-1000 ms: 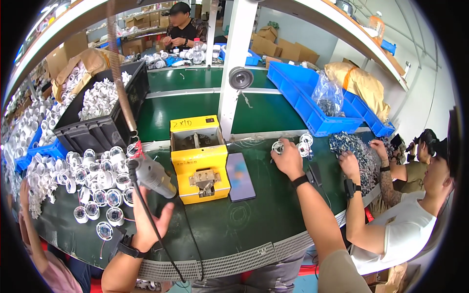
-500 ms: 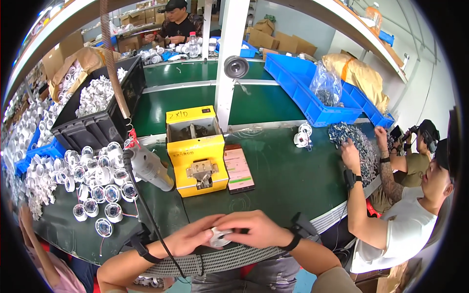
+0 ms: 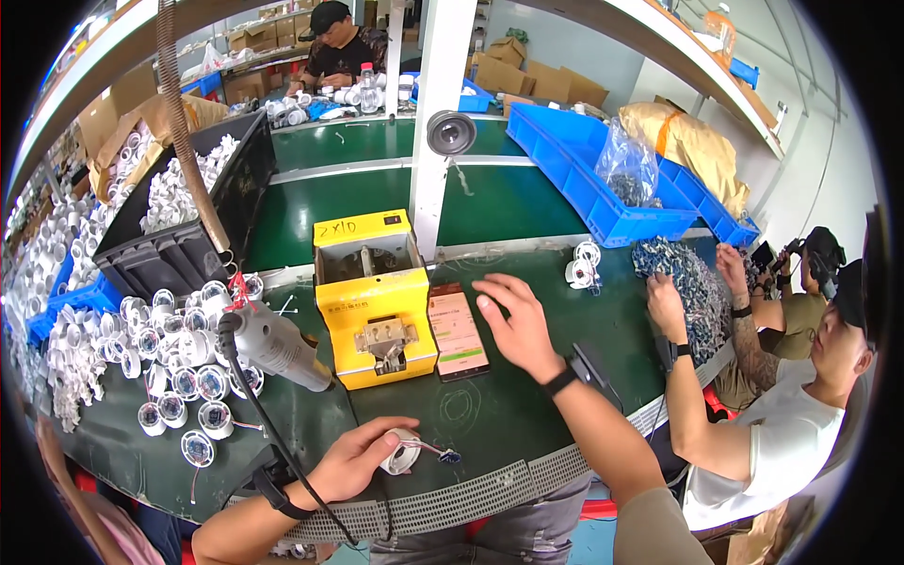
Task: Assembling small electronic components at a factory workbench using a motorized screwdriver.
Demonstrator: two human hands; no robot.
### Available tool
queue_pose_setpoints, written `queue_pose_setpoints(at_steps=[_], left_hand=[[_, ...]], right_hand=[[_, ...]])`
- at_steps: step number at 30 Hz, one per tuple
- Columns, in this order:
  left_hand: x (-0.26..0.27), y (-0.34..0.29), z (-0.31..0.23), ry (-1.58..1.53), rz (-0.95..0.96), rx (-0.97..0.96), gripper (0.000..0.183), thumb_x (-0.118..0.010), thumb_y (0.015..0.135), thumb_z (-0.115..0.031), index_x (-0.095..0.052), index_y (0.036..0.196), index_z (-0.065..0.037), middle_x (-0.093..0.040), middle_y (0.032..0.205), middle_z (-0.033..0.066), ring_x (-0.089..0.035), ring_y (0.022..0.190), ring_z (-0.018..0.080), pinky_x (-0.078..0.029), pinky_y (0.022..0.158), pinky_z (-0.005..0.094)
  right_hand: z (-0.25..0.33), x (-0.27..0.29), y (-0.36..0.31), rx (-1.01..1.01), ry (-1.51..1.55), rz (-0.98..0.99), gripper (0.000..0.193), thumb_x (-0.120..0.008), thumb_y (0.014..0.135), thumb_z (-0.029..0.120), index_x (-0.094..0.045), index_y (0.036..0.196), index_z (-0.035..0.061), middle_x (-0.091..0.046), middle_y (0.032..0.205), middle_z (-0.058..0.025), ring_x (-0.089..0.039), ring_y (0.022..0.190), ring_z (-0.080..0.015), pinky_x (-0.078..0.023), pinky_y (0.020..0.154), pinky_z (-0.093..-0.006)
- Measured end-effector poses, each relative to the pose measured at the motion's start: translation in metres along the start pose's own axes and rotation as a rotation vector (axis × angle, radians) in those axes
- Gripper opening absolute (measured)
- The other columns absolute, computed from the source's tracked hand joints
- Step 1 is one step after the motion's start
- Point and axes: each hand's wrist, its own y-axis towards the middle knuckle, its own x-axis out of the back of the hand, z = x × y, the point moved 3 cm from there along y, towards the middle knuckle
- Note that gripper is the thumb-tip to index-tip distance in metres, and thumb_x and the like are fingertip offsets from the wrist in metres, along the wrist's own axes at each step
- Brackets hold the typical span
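A head-worn fisheye looks down and forward across the green workbench [image 3: 513, 414].

Handwritten marking [image 3: 336, 229] — yellow machine [image 3: 363, 303], screen text [image 3: 450, 315] — phone [image 3: 461, 345]

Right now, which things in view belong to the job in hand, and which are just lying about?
Seemingly in the job:
white round part with wires, in the left hand
similar white parts heaped at left

Probably lying about:
lit phone, though beside the right hand
red-capped bottle at the back
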Motion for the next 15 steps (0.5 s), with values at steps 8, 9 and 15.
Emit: queue_pose_setpoints(at_steps=[8,9,15], left_hand=[[0.004,-0.001,0.001,-0.033,0.004,0.042,0.037,-0.041,0.102,-0.024,-0.051,0.127,0.002,-0.062,0.115,0.0091,-0.057,0.107,0.0153,-0.043,0.095,0.0294],[0.005,-0.001,0.002,-0.037,0.010,0.044,0.037,-0.041,0.102,-0.024,-0.050,0.127,0.002,-0.062,0.115,0.0092,-0.057,0.107,0.0154,-0.043,0.095,0.0295],[0.006,-0.003,0.001,-0.067,0.028,0.070,0.038,-0.041,0.102,-0.025,-0.050,0.127,0.002,-0.061,0.115,0.0095,-0.057,0.107,0.0158,-0.043,0.095,0.0299]], right_hand=[[-0.032,-0.020,-0.004,0.044,-0.111,0.137,0.027,-0.048,0.097,0.022,-0.069,0.110,0.0107,-0.055,0.124,-0.0138,-0.045,0.121,-0.0334,-0.036,0.103,-0.0422],[-0.030,-0.019,-0.007,0.037,-0.113,0.130,0.027,-0.048,0.097,0.022,-0.070,0.106,0.0103,-0.055,0.124,-0.0134,-0.045,0.121,-0.0334,-0.036,0.103,-0.0425],[-0.026,-0.019,-0.008,0.073,-0.118,0.150,0.025,-0.050,0.096,0.021,-0.072,0.103,0.0118,-0.056,0.125,-0.0114,-0.045,0.121,-0.0333,-0.035,0.103,-0.0428]])
